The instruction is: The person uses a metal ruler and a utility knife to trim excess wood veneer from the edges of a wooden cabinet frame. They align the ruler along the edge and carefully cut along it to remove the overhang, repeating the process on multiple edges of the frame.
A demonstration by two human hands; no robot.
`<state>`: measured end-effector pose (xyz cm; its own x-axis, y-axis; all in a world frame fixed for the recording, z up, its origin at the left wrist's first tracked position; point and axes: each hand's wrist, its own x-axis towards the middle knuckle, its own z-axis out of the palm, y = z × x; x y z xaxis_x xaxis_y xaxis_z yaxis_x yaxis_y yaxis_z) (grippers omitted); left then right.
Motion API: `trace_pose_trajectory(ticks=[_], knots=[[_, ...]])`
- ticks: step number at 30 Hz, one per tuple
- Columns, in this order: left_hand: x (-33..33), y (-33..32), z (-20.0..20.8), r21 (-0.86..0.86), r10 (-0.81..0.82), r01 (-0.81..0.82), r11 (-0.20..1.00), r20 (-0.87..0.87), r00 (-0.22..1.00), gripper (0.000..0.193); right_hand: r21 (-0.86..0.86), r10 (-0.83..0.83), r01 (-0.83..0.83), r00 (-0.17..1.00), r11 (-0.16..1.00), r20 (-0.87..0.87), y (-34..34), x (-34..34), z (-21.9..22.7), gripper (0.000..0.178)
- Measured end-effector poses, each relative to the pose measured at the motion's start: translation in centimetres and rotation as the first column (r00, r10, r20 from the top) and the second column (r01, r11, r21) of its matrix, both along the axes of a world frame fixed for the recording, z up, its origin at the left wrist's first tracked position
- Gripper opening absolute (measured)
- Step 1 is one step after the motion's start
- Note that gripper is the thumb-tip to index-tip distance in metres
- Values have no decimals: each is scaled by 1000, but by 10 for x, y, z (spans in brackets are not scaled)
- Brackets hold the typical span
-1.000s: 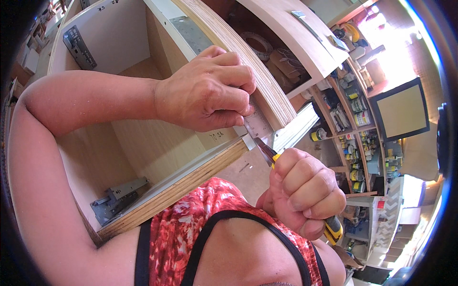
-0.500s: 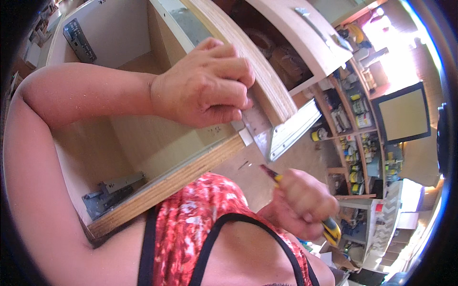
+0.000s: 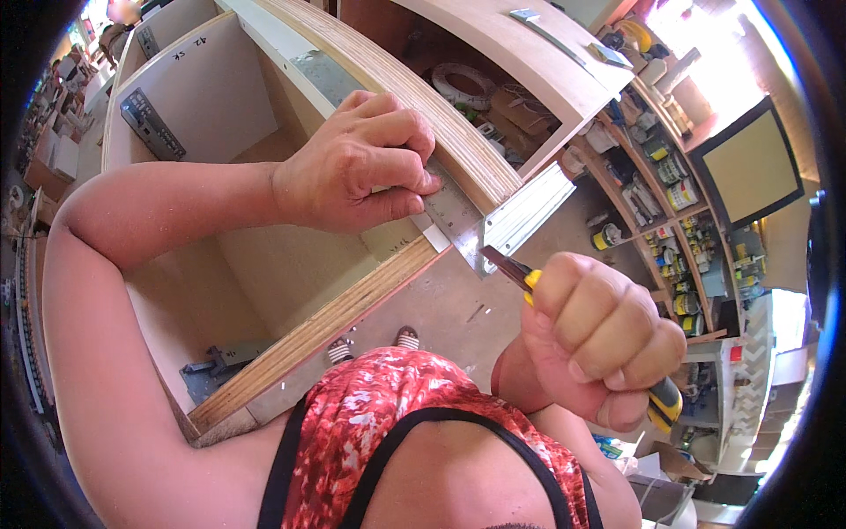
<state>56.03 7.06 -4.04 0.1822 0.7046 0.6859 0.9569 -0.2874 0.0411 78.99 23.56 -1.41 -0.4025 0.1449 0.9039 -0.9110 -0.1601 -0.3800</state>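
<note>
My left hand [image 3: 357, 167] reaches across an open wooden cabinet box [image 3: 330, 339], its fingers curled and pressed down on a flat metal ruler [image 3: 458, 219]. The ruler lies over a pale strip with small holes [image 3: 529, 210], which juts past the cabinet's corner. In my right hand [image 3: 599, 339], closed in a fist, is a utility knife [image 3: 667, 406] with a yellow-and-black handle. Its dark blade points up and left, the tip close to the ruler's end; whether they touch I cannot tell. My left fingertips are partly hidden.
Metal drawer-type fittings [image 3: 152, 123] are fixed inside the box. Behind stands another pale cabinet [image 3: 529, 66] with a coiled white roll [image 3: 463, 85] inside. Shelves with cans and supplies [image 3: 674, 189] line the right side, near a dark-framed panel [image 3: 749, 163].
My right hand has risen, bringing the knife tip up to the ruler's end. My left hand stays on the ruler. The whole view has shifted, and my feet now show below.
</note>
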Motion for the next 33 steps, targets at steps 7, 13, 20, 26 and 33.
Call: trace_pose_trajectory(ticks=[7,13,20,26,33], knots=[[3,2,1,17,-25,25,1000,17,1000,17,14,6,-7,998,1000,69,-6,-12,-3,36],[4,1,2,19,-27,27,999,14,1000,18,15,30,-31,996,999,88,-8,-19,-6,36],[3,4,2,27,-37,36,999,5,999,20,-11,29,-28,995,1000,99,-8,-19,-8,36],[3,5,2,25,-34,34,999,-1,999,20,19,7,-9,996,1000,88,-7,-20,-9,35],[5,3,2,27,-23,23,999,9,1000,17,58,20,-25,996,998,90,-7,-21,-6,34]])
